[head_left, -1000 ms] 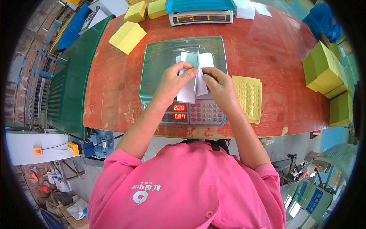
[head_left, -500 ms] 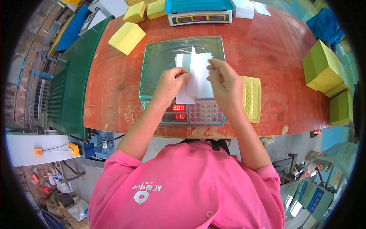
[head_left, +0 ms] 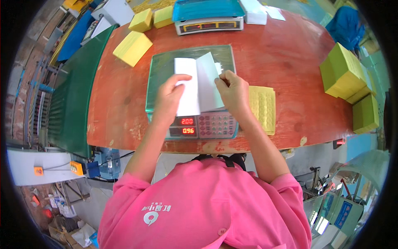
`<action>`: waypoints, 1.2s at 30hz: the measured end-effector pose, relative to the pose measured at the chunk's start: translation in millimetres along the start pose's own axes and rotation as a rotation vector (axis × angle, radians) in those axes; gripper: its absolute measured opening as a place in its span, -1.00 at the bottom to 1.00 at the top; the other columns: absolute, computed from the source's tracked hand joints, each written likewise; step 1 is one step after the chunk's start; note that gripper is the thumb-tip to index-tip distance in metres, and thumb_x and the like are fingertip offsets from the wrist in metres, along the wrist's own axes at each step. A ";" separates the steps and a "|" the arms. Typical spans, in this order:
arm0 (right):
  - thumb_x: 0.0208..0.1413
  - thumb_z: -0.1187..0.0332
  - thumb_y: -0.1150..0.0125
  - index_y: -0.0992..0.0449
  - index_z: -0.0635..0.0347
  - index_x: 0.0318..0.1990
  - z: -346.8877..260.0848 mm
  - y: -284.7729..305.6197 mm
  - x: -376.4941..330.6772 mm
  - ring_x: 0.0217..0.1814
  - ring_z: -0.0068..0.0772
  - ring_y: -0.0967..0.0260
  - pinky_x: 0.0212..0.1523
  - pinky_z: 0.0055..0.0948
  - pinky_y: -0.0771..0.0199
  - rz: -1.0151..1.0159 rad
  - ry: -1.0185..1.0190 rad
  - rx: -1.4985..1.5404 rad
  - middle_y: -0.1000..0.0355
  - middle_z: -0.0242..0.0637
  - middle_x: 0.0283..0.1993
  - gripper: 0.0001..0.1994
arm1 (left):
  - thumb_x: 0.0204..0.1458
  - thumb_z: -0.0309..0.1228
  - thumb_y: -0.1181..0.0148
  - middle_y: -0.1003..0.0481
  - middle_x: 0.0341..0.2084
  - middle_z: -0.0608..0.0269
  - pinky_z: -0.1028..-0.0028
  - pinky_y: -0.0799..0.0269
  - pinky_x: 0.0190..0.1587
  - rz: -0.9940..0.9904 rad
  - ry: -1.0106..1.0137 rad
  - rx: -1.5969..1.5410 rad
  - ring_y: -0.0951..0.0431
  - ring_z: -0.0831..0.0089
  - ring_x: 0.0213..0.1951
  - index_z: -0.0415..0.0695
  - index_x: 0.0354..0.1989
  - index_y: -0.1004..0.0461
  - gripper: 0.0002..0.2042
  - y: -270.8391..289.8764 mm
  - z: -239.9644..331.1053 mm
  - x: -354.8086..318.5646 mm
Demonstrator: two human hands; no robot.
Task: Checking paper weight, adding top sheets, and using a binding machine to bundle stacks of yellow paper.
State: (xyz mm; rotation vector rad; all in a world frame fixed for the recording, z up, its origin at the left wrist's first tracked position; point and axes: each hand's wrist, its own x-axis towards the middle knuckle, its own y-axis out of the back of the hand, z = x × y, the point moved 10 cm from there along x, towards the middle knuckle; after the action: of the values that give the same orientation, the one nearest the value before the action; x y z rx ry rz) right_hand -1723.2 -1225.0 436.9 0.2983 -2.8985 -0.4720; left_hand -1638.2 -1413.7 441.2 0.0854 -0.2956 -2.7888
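Note:
A stack of white paper sheets lies on the glass pan of a digital scale in front of me. My left hand presses on the left part of the stack with fingers curled over its edge. My right hand pinches the right edge of the upper sheets, which are lifted and tilted. The scale's red display and keypad sit just below the sheets.
A yellow dimpled sheet stack lies right of the scale. Yellow-green stacks stand at the far right, yellow ones at the back left. A second blue-topped scale stands behind. A green conveyor runs along the red table's left edge.
The white sheets, held bunched between both hands a second ago, have been spread wider on the pan. My left hand slid down-left and my right hand moved right, lifting the upper sheets.

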 end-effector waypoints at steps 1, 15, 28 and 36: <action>0.07 0.42 -0.23 -0.48 0.35 -0.39 -3.7 14.1 -5.6 -0.53 -0.37 -0.37 -0.41 -0.33 -0.40 0.092 0.016 0.045 -0.43 -0.08 -0.53 -0.85 | 0.07 -0.59 0.04 -0.50 -0.29 0.36 0.66 -0.29 -0.27 0.024 -0.001 0.062 -0.34 0.73 -0.37 -0.21 -0.03 -0.51 -0.70 6.0 14.8 -9.1; 0.07 0.35 -0.29 -0.43 0.29 -0.43 148.1 336.0 -80.8 -0.54 -0.44 -0.30 -0.47 -0.36 -0.35 0.530 -0.193 -0.197 -0.38 -0.18 -0.58 -0.80 | -0.02 -0.67 -0.07 -0.44 0.04 0.14 0.37 -0.35 0.07 -0.717 -0.205 0.165 -0.42 0.33 0.09 -0.25 -0.09 -0.50 -0.71 -190.7 99.6 -15.7; 0.07 0.42 -0.14 -0.45 0.19 -0.37 252.4 499.1 -64.0 -0.38 0.01 -0.46 -0.39 -0.14 -0.42 0.560 -0.004 -0.566 -0.46 -0.06 -0.43 -0.94 | 0.06 -0.48 -0.22 -0.52 -0.19 0.25 0.41 -0.47 -0.04 -0.792 -0.160 -0.635 -0.54 0.41 -0.15 -0.22 -0.07 -0.42 -0.74 -579.6 269.8 170.0; 0.04 0.49 -0.20 -0.43 0.20 -0.38 249.0 517.9 -61.8 -0.47 -0.04 -0.43 -0.45 -0.21 -0.42 0.595 0.018 -0.375 -0.42 -0.11 -0.47 -0.94 | 0.00 -0.57 -0.18 -0.49 -0.41 0.25 0.52 -0.32 -0.56 -0.399 0.020 -0.117 -0.47 0.54 -0.50 -0.24 -0.04 -0.33 -0.68 -651.2 200.2 224.6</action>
State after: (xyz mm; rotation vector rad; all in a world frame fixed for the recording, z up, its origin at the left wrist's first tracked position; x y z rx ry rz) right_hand -1804.2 -657.0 366.5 -0.5887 -2.6164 -0.8568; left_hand -2077.8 -849.1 492.3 0.1594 -0.1185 -3.1910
